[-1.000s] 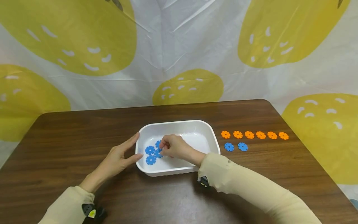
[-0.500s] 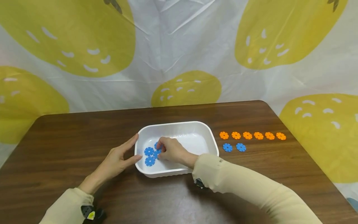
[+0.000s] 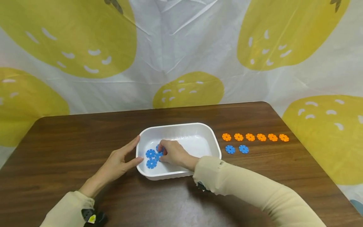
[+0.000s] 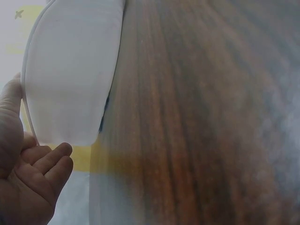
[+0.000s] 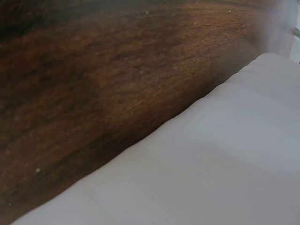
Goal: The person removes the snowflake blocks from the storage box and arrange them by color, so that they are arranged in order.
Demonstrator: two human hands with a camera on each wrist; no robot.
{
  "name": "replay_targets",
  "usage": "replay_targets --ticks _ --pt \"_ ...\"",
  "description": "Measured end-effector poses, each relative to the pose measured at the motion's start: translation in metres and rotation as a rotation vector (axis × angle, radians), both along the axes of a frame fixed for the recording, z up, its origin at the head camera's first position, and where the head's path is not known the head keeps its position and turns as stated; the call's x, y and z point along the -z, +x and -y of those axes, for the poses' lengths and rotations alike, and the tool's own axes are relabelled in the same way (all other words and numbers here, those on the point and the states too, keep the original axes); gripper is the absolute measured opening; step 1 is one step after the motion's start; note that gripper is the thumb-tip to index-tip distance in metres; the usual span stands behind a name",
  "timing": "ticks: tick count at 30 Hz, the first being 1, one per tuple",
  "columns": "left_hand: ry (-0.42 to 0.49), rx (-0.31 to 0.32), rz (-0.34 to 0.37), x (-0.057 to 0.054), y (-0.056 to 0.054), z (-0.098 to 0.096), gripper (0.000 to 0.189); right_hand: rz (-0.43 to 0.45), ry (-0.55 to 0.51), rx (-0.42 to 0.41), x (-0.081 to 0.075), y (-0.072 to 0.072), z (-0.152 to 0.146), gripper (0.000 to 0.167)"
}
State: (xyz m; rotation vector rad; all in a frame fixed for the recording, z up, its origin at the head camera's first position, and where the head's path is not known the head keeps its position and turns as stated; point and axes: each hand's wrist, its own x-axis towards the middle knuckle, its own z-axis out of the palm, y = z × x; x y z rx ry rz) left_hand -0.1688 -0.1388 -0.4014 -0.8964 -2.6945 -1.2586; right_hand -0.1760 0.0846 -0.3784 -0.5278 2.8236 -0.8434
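Observation:
A white plastic tray (image 3: pixel 195 145) stands on the table with several flat blue snowflake discs (image 3: pixel 151 163), notched round their edges, bunched at its left end. My left hand (image 3: pixel 120 160) is spread at that end, thumb on the near part of the rim and index fingertip at the far corner. In the left wrist view its fingers (image 4: pixel 54 164) lie against the tray's outer wall (image 4: pixel 70 75). Inside the tray, my right hand (image 3: pixel 175 154) has thumb and index finger apart at the blue discs. Whether they pinch one I cannot tell.
Right of the tray, several orange snowflake discs (image 3: pixel 250 137) form a straight row on the brown table (image 3: pixel 85 135). Nearer than that row lie two blue snowflake discs (image 3: pixel 230 149). A fruit-patterned cloth (image 3: pixel 181 56) hangs behind the table.
My right thumb and index finger have spread apart at the blue discs, and the right hand has shifted slightly left. My left hand stays at the tray's rim.

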Motion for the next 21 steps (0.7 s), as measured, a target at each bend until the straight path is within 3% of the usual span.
replay_targets --ticks 21 --pt "0.0 0.012 -0.012 0.0027 -0.002 0.0004 0.07 -0.003 0.024 0.007 0.0005 0.0 0.0006 0.022"
